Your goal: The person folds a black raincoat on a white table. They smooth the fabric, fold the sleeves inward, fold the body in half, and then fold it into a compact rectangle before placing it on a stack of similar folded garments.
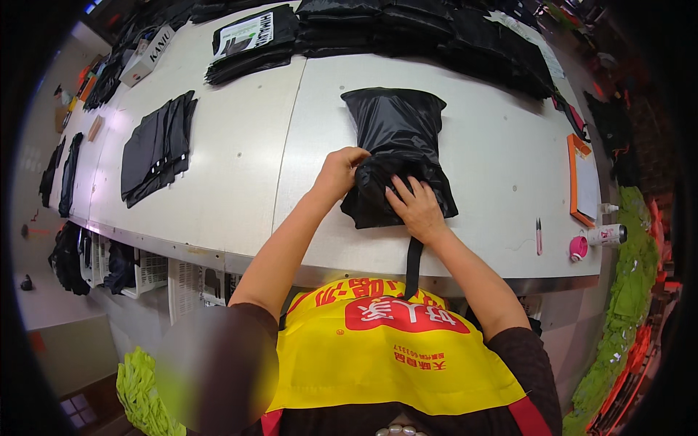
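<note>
A glossy black plastic bag (396, 120) lies on the table in front of me, its far end flat and its near end bunched and bulging. My left hand (338, 173) holds the bag's left edge near the bunched part; some of its fingers are hidden by the plastic. My right hand (420, 209) rests on the near end with its fingers spread across the dark folds. What is inside the bag is hidden. A black strap (413, 267) runs down from the table edge below my right wrist to my yellow apron (392, 349).
Stacks of black packages (407, 33) line the far side. Folded black garments (160, 145) lie at left. An orange-edged clipboard (584, 179), a pen (539, 236), a pink roll (578, 248) and a bottle (608, 234) are at right. White baskets (151, 272) stand below the table.
</note>
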Demonstrator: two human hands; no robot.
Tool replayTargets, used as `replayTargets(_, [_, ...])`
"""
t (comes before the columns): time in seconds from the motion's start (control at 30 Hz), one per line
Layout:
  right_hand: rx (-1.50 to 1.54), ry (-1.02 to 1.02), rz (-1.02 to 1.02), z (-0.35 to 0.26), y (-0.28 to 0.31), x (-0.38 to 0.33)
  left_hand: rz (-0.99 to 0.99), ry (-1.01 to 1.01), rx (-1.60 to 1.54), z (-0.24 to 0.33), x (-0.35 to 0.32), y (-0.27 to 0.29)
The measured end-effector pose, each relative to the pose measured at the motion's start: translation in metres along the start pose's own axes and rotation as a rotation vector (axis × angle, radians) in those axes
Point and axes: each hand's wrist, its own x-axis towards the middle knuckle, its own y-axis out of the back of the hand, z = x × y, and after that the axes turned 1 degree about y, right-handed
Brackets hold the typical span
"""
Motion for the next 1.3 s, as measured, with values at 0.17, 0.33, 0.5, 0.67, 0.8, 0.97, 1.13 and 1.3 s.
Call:
replayTargets(0.17, [0.088, 0.026, -0.111, 0.011, 0.009, -0.005, -0.174, -0.134, 0.315, 0.01, 0.009, -0.001])
replayTargets(0.33, [0.647, -0.166, -0.213, 0.02, 0.04, 0.005, -0.158, 0.148, 0.187, 0.016, 0.01, -0.003])
replayTargets(0.5, [0.982, -0.805, 0.218, 0.014, 0.021, 0.037, -0.207, 0.495, -0.614, -0.004, 0.017, -0.022])
replayTargets(0.67, [0.524, -0.485, -0.095, -0.003, 0.021, 0.039, -0.167, 0.552, -0.617, 0.013, 0.019, -0.017])
replayTargets(0.8, [0.404, -0.45, -0.37, -0.005, 0.018, 0.042, -0.355, 0.488, -0.343, 0.014, 0.019, -0.004])
replayTargets(0.97, [0.387, -0.41, -0.494, 0.0, -0.005, 0.054, -0.23, 0.071, 0.313, 0.038, 0.002, -0.018])
replayTargets(1.13, [0.606, -0.47, -0.531, 0.02, 0.006, 0.059, -0.06, -0.106, 0.547, 0.047, -0.006, -0.02])
replayTargets(1.3, [0.239, -0.376, -0.07, 0.013, -0.018, 0.041, -0.066, -0.241, 0.88, 0.064, 0.005, -0.036])
